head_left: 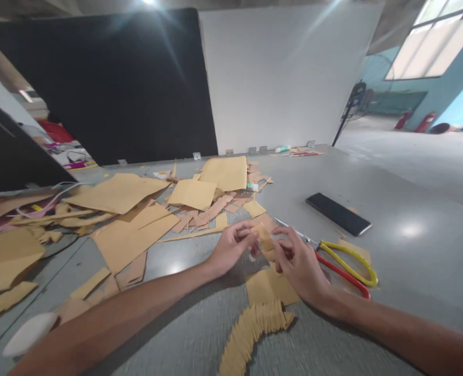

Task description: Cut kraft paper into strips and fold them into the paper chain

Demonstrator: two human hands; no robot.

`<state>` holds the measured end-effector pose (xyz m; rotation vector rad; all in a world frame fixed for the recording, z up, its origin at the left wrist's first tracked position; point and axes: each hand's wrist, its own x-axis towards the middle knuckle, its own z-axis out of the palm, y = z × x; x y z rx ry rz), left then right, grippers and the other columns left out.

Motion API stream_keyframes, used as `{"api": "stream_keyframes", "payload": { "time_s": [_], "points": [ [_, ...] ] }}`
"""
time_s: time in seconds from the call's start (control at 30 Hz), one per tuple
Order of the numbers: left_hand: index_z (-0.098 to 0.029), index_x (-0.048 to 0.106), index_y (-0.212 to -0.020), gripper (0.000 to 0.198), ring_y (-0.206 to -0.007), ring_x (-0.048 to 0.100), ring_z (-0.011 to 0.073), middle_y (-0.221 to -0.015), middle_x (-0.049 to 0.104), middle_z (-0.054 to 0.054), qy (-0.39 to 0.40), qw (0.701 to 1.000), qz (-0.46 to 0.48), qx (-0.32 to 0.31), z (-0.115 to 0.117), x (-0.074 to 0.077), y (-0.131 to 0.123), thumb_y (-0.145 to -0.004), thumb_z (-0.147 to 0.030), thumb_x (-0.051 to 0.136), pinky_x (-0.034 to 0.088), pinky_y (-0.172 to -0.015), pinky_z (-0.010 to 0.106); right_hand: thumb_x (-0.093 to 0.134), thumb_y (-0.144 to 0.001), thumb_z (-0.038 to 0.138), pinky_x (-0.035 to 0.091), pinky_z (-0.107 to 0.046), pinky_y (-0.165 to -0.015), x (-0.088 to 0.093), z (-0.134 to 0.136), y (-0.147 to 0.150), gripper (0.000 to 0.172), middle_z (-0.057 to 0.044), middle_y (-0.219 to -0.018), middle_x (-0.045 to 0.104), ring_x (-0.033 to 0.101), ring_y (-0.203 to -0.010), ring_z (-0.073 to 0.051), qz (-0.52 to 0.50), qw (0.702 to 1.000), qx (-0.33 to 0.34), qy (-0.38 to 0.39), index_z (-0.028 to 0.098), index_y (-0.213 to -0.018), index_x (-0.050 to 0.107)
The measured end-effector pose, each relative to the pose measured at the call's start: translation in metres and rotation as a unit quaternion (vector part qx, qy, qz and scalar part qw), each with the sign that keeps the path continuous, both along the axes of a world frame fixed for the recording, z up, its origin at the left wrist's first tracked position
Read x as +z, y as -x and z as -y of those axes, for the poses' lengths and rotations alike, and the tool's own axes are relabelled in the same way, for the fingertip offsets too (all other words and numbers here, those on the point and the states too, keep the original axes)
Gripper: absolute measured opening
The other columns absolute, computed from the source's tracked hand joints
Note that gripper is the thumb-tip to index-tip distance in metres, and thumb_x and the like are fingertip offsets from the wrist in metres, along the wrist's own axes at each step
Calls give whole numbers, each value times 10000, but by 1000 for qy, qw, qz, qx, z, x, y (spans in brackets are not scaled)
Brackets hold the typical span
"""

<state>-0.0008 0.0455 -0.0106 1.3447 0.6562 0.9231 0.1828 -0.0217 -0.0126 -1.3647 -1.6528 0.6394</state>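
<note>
Between my two hands is a small strip of tan paper [265, 240], its lower end creased into folds. My left hand [235, 245] pinches the strip's upper left side between thumb and fingers. On the strip's right side, my right hand [297, 261] grips it with thumb and fingertips. A flat piece of tan paper [272, 288] lies on the table just below them. Nearer to me curves a pleated paper strip [250, 331] with many narrow folds. Scissors [348, 263] with one yellow and one red handle lie beside my right hand, their blades partly behind it.
Brown paper sheets [192, 193] and torn scraps cover the table's left and middle. A black phone [338, 213] lies at the right. Black [137, 89] and white [286, 78] panels stand along the back edge, with a glue tube [283, 149] and pencils [305, 154] before them.
</note>
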Motion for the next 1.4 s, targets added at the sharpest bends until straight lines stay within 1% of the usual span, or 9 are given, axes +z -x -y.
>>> {"api": "stream_keyframes", "payload": {
  "time_s": [0.13, 0.23, 0.37, 0.5, 0.63, 0.77, 0.93, 1.1, 1.4],
  "points": [
    [-103, 696, -934, 379, -655, 672, 165, -764, 722, 84, -23, 997, -29, -63, 0, 2, 1, -893, -479, 718, 526, -611, 259, 459, -1015, 303, 376, -216, -474, 0, 0, -1, 135, 89, -534, 591, 489, -424, -116, 13, 1000, -18, -1, 237, -1126, 499],
    [-106, 710, -881, 389, -630, 658, 159, -717, 704, 71, -36, 997, -49, -50, -1, 2, 1, -912, -493, 686, 524, -602, 259, 451, -1006, 289, 386, -229, -490, 1, -1, -1, 153, 78, -536, 591, 493, -433, -122, 48, 999, -7, -2, 227, -1130, 516],
    [-129, 660, -757, 394, -558, 612, 126, -643, 651, 22, -46, 995, -78, -30, 0, 3, 2, -873, -499, 731, 494, -576, 239, 493, -999, 355, 433, -249, -541, 6, -1, 0, 168, 3, -723, 696, 582, -535, -136, 62, 998, 12, -7, 223, -1035, 591],
    [-148, 585, -700, 414, -547, 607, 118, -601, 604, -12, -53, 994, -92, -28, 1, 2, 3, -847, -492, 761, 469, -561, 224, 630, -929, 397, 386, -247, -493, 10, -1, 0, 182, 48, -599, 593, 502, -480, -127, 73, 997, 15, 8, 224, -985, 618],
    [-154, 567, -710, 421, -547, 610, 120, -604, 611, -8, -69, 992, -102, -30, 1, 2, 3, -900, -507, 696, 492, -585, 237, 533, -972, 309, 432, -249, -539, 8, -4, -2, 135, 10, -685, 625, 572, -578, -141, 47, 999, 16, 20, 213, -900, 595],
    [-155, 570, -761, 385, -565, 596, 109, -645, 588, -21, -87, 990, -111, -25, 4, 5, 2, -923, -489, 671, 483, -568, 220, 539, -991, 370, 482, -255, -552, 7, -3, -3, 193, -32, -819, 695, 627, -619, -151, -36, 997, 52, 52, 200, -1063, 595],
    [-183, 539, -889, 334, -628, 666, 149, -728, 641, 4, -76, 992, -90, -49, 9, 7, 2, -988, -501, 558, 529, -585, 245, 495, -998, 285, 434, -231, -485, 5, -2, -3, 134, 38, -605, 614, 569, -480, -118, -61, 995, 35, 64, 208, -1009, 604],
    [-214, 496, -1160, 325, -594, 700, 177, -719, 671, -3, -26, 997, -34, -71, 6, 4, 2, -982, -466, 594, 559, -567, 267, 490, -1007, 296, 445, -225, -456, 0, 0, -2, 234, 68, -537, 599, 548, -423, -119, -96, 993, 35, 66, 218, -1220, 547],
    [-148, 627, -1014, 283, -686, 736, 209, -753, 714, 64, 37, 995, 45, -84, -2, -1, 1, -1013, -399, 497, 606, -626, 329, 457, -1032, 332, 563, -276, -551, -5, -1, -4, 225, -5, -681, 673, 666, -550, -155, -97, 994, 12, 48, 221, -1068, 650]
  ]
}}
